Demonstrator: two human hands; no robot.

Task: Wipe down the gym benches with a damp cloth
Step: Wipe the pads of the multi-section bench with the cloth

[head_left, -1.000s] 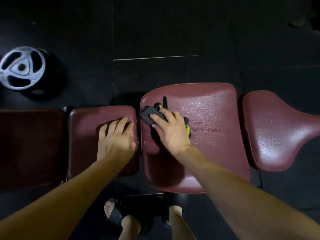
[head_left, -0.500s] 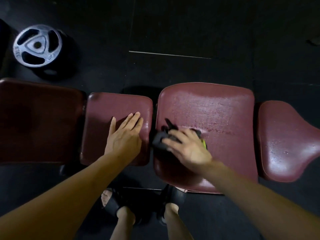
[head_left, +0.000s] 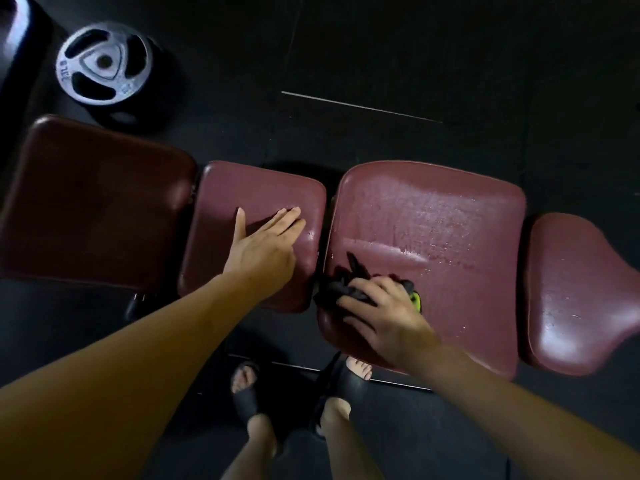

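Right hand (head_left: 388,315) curled over a crumpled dark cloth with a neon-yellow patch (head_left: 349,289), pressing it onto the near left corner of the wide maroon vinyl bench pad (head_left: 450,216), damp streaks glistening farther right. Left hand (head_left: 265,242) flat, fingers straight and together, on the smaller maroon pad (head_left: 242,188) just left. Grey metal weight plate (head_left: 104,64) lying on the black floor, far left.

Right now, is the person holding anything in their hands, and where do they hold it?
The right hand presses a dark cloth on the big pad, fingers over its bunched middle. The left hand holds nothing; it rests flat on the small pad.
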